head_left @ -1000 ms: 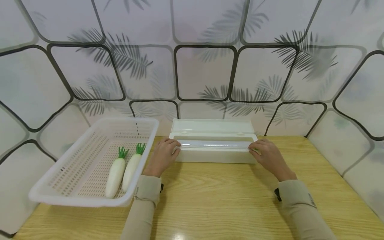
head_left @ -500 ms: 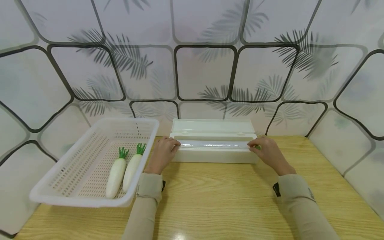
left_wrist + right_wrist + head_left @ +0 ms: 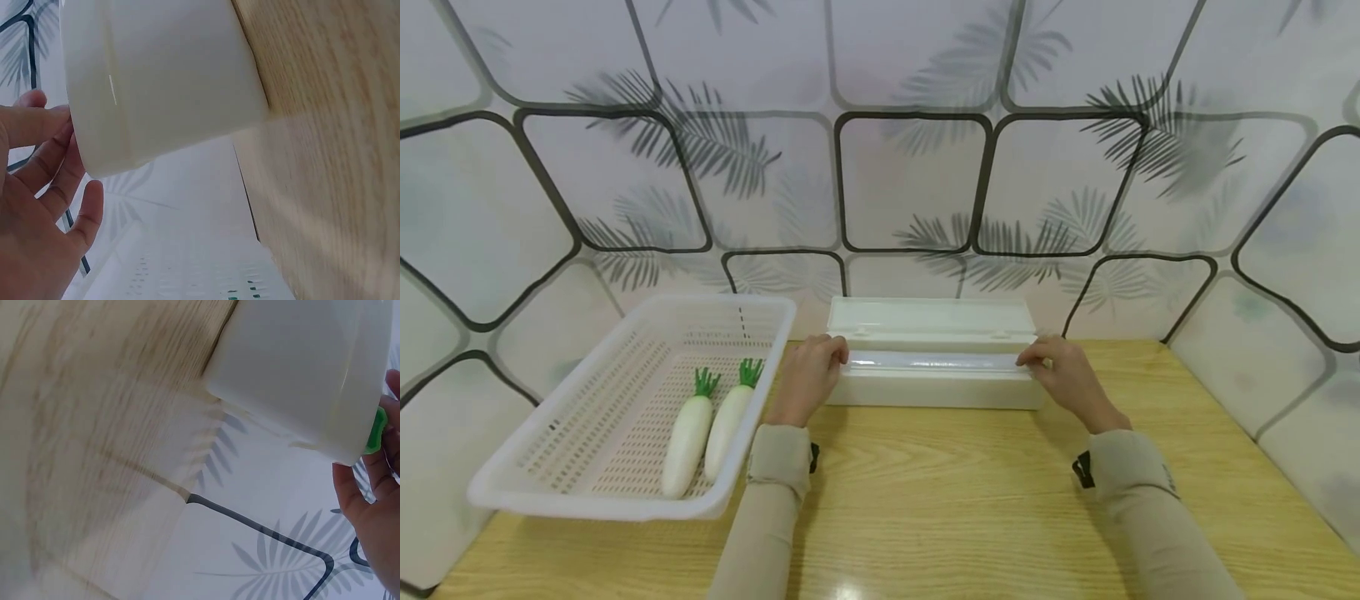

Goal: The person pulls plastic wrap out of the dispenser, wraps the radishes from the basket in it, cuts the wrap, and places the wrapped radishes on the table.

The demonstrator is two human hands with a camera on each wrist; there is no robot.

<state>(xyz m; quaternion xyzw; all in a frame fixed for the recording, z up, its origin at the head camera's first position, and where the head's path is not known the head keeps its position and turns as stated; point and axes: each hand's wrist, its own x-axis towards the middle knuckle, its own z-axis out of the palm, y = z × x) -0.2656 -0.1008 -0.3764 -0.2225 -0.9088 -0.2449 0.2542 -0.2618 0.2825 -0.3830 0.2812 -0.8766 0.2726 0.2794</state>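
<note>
A long white cling film box (image 3: 934, 392) stands on the wooden table, its lid (image 3: 931, 315) raised at the back. A shiny strip of cling film (image 3: 934, 361) stretches along its top opening. My left hand (image 3: 807, 379) pinches the film at the left end, thumb and fingertips together. At the other end, my right hand (image 3: 1067, 379) pinches it the same way. The right wrist view shows a small green piece (image 3: 375, 432) at the box's upper edge, partly behind my fingers. The film itself is hidden in both wrist views.
On the left sits a white plastic basket (image 3: 587, 507) with perforated sides. Two white radishes with green tops, one left (image 3: 687, 446) and one right (image 3: 727, 429), lie in it. A patterned wall (image 3: 917, 183) rises behind the box.
Both hands have risen slightly at the box's ends, and my right hand has shifted a little inward. The film strip between them sits about where it was. The basket and radishes are unmoved.
</note>
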